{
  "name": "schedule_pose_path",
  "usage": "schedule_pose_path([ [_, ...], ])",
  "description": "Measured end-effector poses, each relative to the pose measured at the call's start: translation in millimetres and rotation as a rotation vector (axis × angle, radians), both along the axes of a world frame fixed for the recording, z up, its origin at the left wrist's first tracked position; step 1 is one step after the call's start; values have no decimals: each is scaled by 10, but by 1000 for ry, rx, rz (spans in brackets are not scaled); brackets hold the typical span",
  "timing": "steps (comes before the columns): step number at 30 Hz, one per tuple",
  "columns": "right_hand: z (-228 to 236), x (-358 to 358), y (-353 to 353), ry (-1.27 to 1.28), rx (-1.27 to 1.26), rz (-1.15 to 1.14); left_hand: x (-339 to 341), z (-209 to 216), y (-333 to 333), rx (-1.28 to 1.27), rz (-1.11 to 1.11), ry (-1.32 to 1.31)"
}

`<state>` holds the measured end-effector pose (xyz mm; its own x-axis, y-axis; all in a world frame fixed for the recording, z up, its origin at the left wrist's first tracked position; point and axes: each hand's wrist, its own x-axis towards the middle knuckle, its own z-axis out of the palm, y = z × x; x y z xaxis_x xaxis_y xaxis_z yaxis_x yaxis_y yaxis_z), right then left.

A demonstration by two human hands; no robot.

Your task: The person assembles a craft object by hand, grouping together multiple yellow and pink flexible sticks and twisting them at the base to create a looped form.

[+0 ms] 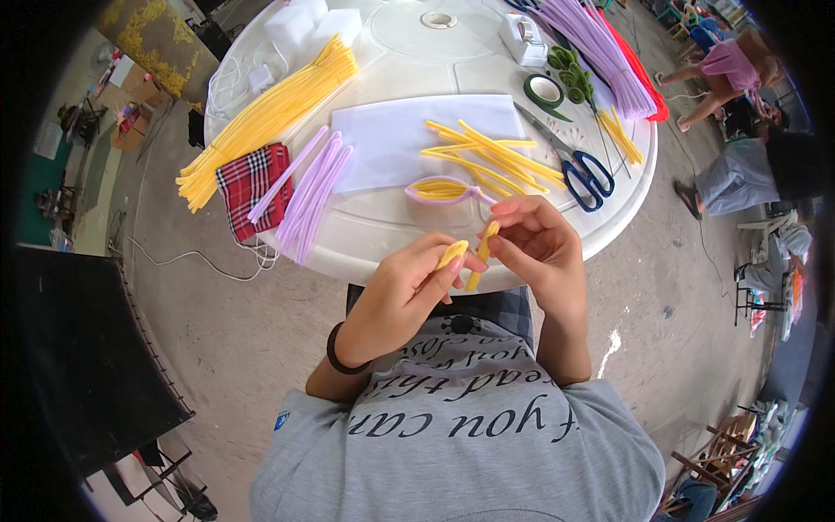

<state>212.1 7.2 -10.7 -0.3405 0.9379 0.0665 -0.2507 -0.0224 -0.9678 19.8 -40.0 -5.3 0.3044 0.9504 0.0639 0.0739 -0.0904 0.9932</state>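
Observation:
Just past the table's near edge, my left hand pinches a folded end of a yellow pipe cleaner between thumb and fingers. My right hand is closed on an upright yellow length beside it. Whether both are one stem I cannot tell. Behind my hands lies a lilac pipe-cleaner loop filled with yellow, its stem twisted at the right end. Several loose yellow pipe cleaners lie on a white sheet. Lilac pipe cleaners rest to the left, partly over a red plaid cloth.
Blue-handled scissors and green tape lie right on the white table. A tape dispenser and lilac bundle stand farther back. A large yellow bundle lies left. A black panel stands at left; people are at right.

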Motion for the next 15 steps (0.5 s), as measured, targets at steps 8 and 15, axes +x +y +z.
schedule_pose_path([
  [8, -48, 30, 33, -36, -4, 2, 21, -5, -3, -15, 2, -13],
  [15, 28, 59, 68, -107, 110, 20, -93, 15, 10, -227, -117, -287],
])
